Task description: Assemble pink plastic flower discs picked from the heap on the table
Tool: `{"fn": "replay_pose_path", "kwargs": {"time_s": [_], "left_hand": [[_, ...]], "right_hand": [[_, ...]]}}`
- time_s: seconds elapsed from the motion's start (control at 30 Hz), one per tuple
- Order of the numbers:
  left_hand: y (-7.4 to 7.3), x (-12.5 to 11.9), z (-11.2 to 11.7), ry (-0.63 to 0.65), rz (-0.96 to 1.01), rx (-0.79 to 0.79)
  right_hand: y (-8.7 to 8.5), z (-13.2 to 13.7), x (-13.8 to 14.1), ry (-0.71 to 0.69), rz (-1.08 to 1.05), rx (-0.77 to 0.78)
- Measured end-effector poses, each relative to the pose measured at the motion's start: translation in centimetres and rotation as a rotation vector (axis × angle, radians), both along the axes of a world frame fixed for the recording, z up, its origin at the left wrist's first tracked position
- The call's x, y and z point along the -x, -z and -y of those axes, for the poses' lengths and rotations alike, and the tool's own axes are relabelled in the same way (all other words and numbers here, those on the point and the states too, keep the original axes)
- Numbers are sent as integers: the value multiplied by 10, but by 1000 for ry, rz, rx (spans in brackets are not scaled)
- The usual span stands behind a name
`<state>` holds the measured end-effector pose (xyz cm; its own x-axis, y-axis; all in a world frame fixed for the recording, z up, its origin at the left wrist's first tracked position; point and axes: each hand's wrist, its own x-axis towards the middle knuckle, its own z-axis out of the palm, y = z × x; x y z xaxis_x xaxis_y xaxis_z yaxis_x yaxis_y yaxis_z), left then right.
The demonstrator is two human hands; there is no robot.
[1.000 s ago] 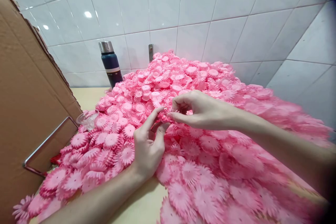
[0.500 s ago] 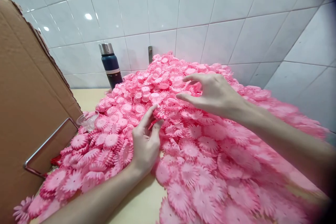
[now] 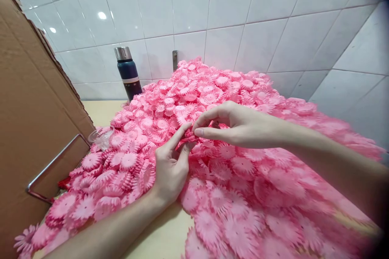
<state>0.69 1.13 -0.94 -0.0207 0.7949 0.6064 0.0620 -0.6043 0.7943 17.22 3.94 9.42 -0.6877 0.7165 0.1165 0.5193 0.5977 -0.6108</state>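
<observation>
We are grasping a pink flower point(image 3: 189, 134) in our left grip point(image 3: 172, 166) | our right grip point(image 3: 240, 126) is pinching its edge | a bottle point(image 3: 129, 73) is standing at ten o'clock

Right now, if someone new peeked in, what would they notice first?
Probably the huge heap of pink, fringed flower shapes, spread over the table before the tiled wall. Near the heap's middle, the left hand and right hand meet at a small pink piece. Back left stands a silver-capped, dark blue bottle.

White glare on wall tiles point(image 3: 188, 4)
</observation>
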Motion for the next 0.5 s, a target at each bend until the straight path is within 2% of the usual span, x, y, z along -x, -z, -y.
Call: {"fn": "replay_pose_path", "kwargs": {"time_s": [0.5], "left_hand": [[3,-1,0,21,2,5]], "right_hand": [[5,-2,1,-16,-62,-29]]}}
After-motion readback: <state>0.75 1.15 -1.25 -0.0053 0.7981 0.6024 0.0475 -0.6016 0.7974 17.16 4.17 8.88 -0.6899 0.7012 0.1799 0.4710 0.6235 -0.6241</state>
